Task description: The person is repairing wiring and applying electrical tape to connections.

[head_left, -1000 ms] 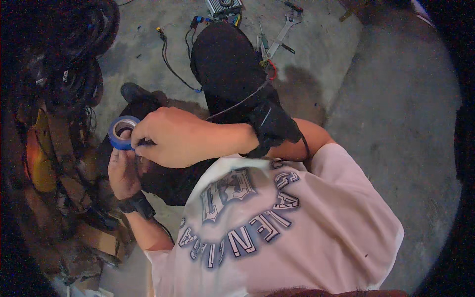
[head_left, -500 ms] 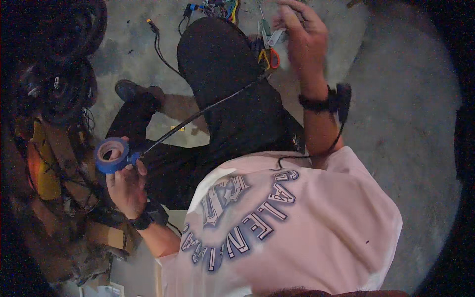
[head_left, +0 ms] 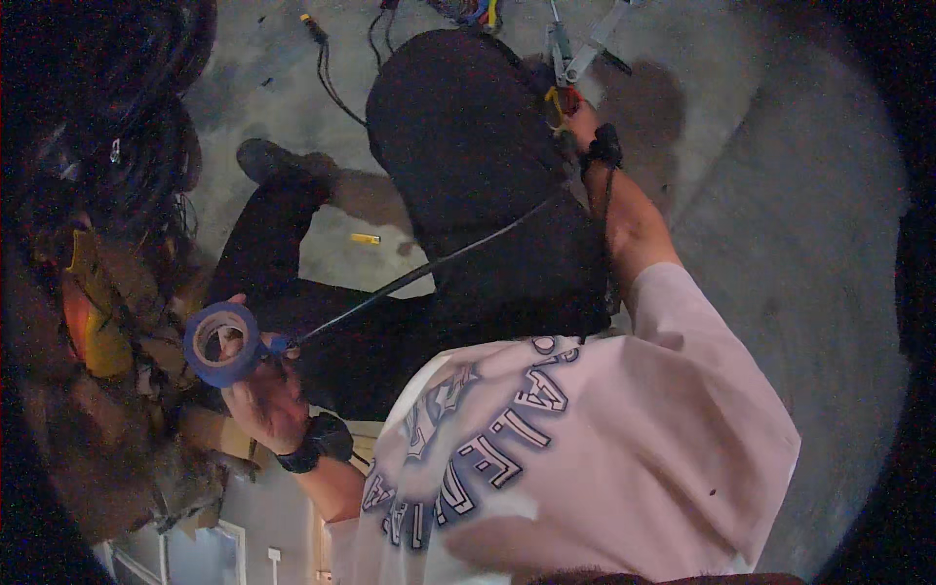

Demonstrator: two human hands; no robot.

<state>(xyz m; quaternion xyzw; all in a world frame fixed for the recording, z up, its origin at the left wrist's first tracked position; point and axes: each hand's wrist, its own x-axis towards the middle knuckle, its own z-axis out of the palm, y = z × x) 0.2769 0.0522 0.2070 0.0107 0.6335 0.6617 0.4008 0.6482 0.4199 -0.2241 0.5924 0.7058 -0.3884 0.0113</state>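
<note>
In my left hand (head_left: 268,405) is a roll of blue tape (head_left: 198,349), with my fingers around it and through its core. A piece of blue tape sits at the near end of a thin black cable (head_left: 429,265), beside my fingers. The cable runs diagonally across my legs to my right knee. Beyond that knee, my right hand (head_left: 583,127) is closed at the handles of a pair of scissors (head_left: 556,101), one loop red and the other yellow. Its fingertips are partly hidden and dim.
A green-handled tool (head_left: 560,47) and a light-grey tool (head_left: 589,58) lie past the scissors. Coloured wires (head_left: 480,12) and a black lead with a yellow connector (head_left: 322,49) are on the floor. A small yellow object (head_left: 366,238) lies between my legs. Dark coils (head_left: 117,146) and cardboard (head_left: 210,429) stand left.
My right hand has come down from above the tools to the scissors. The left hand still holds the tape roll, slightly lower in the picture. The view has shifted a little.
</note>
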